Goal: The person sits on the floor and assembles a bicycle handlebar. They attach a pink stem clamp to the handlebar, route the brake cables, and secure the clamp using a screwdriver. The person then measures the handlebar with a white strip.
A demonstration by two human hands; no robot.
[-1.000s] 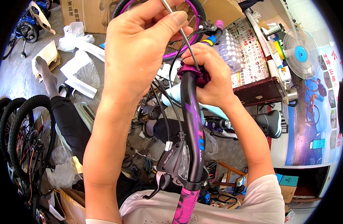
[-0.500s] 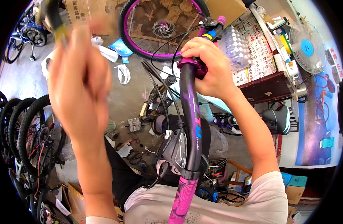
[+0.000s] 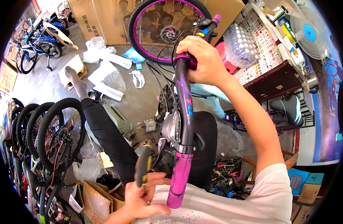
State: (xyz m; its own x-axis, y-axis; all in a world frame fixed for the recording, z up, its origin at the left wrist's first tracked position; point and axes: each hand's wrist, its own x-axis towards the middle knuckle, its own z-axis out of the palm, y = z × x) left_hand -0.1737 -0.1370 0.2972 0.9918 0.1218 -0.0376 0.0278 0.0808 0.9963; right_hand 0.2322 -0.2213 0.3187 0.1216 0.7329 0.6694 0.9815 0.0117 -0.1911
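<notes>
My right hand (image 3: 203, 61) wraps round the middle of a bicycle handlebar (image 3: 185, 108), at its purple stem clamp (image 3: 184, 58). The bar is black and purple, and its pink patterned grip (image 3: 180, 179) points down toward my shirt. A brake and shifter lever unit (image 3: 170, 127) sits beside the bar, with black cables curving away from it. Low and left of the grip, my left hand (image 3: 143, 199) has its thumb and some fingers stretched out. A tool with a black-and-yellow handle (image 3: 143, 166) stands up from that hand; its kind is not clear. The left hand is apart from the grip.
A purple-rimmed wheel (image 3: 167, 31) stands ahead against cardboard (image 3: 100, 22). Several bicycles (image 3: 53, 134) line the left side. At the right are a newspaper-covered table (image 3: 266, 48), wrapped bottles (image 3: 240, 46) and a fan (image 3: 309, 33). Loose parts and plastic (image 3: 109, 76) litter the floor.
My left hand has come down from the upper left to beside the pink grip, bringing the black-and-yellow tool. The right hand stays on the bar. The view has shifted, showing my left leg and foot.
</notes>
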